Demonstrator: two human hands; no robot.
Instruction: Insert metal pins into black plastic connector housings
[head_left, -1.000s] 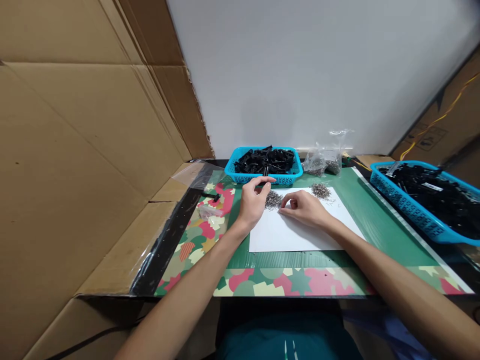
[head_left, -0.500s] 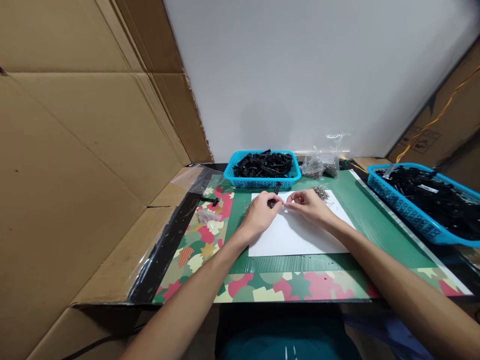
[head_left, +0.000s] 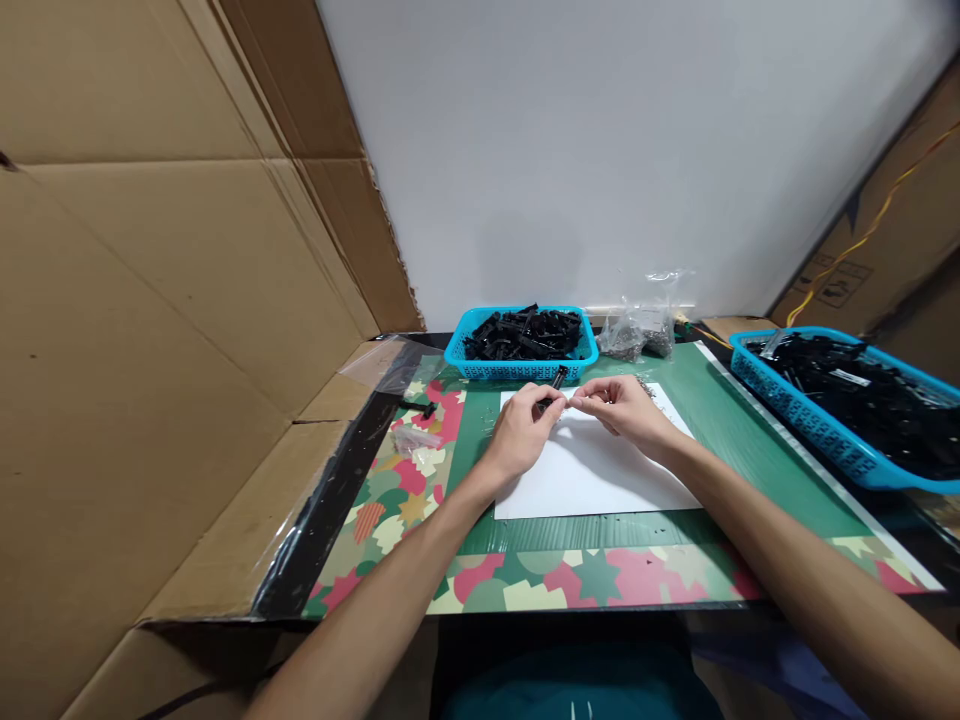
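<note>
Left hand [head_left: 520, 431] grips one black part [head_left: 561, 375], best held steady; right hand [head_left: 627, 410], fingertips pinched together beside it, contents too small to tell, best brought in squarely.

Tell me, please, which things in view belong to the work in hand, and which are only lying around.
Apparently in use:
black part in the left hand
metal pieces partly behind the right hand
white sheet beneath both hands
blue basket behind the hands, probably

Apparently just lying around:
crumpled clear plastic
clear plastic film
separate black piece on the left
</note>
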